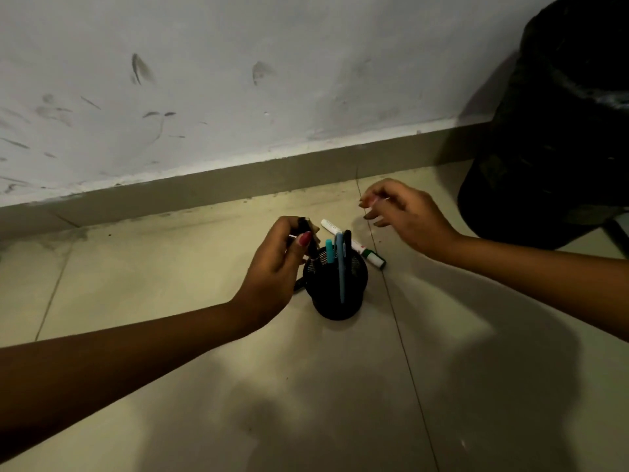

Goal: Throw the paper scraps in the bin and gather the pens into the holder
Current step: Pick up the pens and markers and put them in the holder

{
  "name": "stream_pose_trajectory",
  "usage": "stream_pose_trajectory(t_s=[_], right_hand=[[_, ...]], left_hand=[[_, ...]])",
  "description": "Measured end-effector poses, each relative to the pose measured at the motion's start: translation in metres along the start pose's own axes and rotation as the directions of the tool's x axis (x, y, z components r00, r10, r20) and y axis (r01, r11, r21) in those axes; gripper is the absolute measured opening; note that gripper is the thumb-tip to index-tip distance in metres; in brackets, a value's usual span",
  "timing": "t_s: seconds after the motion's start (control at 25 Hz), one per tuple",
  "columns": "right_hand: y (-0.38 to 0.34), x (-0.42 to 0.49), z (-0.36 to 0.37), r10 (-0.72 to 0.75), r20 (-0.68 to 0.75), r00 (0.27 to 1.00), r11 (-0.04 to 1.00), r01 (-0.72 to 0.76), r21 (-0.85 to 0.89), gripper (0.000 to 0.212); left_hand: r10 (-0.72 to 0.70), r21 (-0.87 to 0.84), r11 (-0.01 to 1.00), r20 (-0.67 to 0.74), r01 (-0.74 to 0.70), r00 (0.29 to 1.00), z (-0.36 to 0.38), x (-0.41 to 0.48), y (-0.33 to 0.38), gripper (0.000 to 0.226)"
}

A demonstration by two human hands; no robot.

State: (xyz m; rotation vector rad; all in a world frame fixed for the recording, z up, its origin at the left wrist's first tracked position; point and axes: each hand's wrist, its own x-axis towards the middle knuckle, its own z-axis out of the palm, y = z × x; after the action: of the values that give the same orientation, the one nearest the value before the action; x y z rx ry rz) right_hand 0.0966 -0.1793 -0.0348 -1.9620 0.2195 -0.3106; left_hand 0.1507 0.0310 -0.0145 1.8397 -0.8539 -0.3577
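Observation:
A black mesh pen holder (pixel 335 294) stands on the tiled floor with a teal pen (pixel 329 251), a light blue pen (pixel 340 267) and a black pen (pixel 347 247) upright in it. My left hand (pixel 275 267) grips a dark pen (pixel 308 238) and holds its lower end at the holder's left rim. A white marker with a green cap (pixel 354 243) lies on the floor just behind the holder. My right hand (pixel 405 216) hovers above and right of the marker, fingers apart, holding nothing that I can make out.
A bin lined with a black bag (pixel 551 131) stands at the right against the scuffed white wall (pixel 238 80). A skirting board (pixel 238 185) runs along the wall's foot. A dark object's end (pixel 617 235) shows at the far right edge.

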Motion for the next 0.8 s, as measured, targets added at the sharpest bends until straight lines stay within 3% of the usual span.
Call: stream_pose_trajectory(t_s=[0.08, 0.16, 0.24, 0.28, 0.32, 0.4, 0.44, 0.6, 0.72, 0.8], right_hand=[[0.02, 0.008, -0.002, 0.24, -0.069, 0.968, 0.962, -0.228, 0.15, 0.019], [0.044, 0.012, 0.001, 0.345, 0.0, 0.938, 0.938, -0.345, -0.011, 0.006], [0.062, 0.011, 0.005, 0.342, 0.18, 0.922, 0.897, -0.263, -0.355, 0.023], [0.067, 0.01, 0.01, 0.329, 0.264, 0.907, 0.858, -0.171, -0.484, 0.036], [0.071, 0.01, 0.017, 0.315, 0.317, 0.894, 0.819, -0.088, -0.566, 0.043], [0.073, 0.009, 0.031, 0.284, 0.339, 0.897, 0.77, -0.003, -0.638, 0.041], [0.073, 0.01, 0.036, 0.279, 0.332, 0.901, 0.749, 0.012, -0.662, 0.036], [0.058, 0.018, 0.032, 0.243, 0.254, 0.936, 0.743, -0.011, -0.669, 0.025], [0.019, 0.023, -0.003, 0.115, 0.107, 0.988, 0.849, -0.042, -0.527, 0.016], [-0.014, 0.021, -0.03, 0.049, 0.014, 0.999, 0.905, -0.038, -0.423, 0.019]], left_hand=[[0.016, 0.116, 0.993, 0.107, -0.028, 0.994, -0.001, 0.004, -0.012, 0.011], [0.021, 0.175, 0.984, 0.088, -0.037, 0.996, -0.008, 0.008, -0.028, 0.018], [-0.041, 0.214, 0.976, 0.005, 0.039, 0.999, -0.015, 0.014, -0.047, 0.021], [-0.088, 0.302, 0.951, 0.034, 0.074, 0.996, -0.018, 0.015, -0.057, 0.023], [-0.169, 0.437, 0.895, 0.139, 0.092, 0.976, -0.019, 0.015, -0.066, 0.028], [-0.369, 0.68, 0.733, 0.371, 0.022, 0.852, -0.013, 0.009, -0.083, 0.041], [-0.423, 0.73, 0.684, 0.401, -0.003, 0.812, -0.008, 0.006, -0.088, 0.042], [-0.405, 0.743, 0.663, 0.252, 0.093, 0.879, 0.005, 0.007, -0.089, 0.018], [-0.297, 0.574, 0.793, 0.069, 0.205, 0.952, -0.025, 0.023, -0.073, 0.005], [-0.154, 0.462, 0.871, -0.069, 0.168, 0.986, -0.056, 0.031, -0.051, 0.011]])
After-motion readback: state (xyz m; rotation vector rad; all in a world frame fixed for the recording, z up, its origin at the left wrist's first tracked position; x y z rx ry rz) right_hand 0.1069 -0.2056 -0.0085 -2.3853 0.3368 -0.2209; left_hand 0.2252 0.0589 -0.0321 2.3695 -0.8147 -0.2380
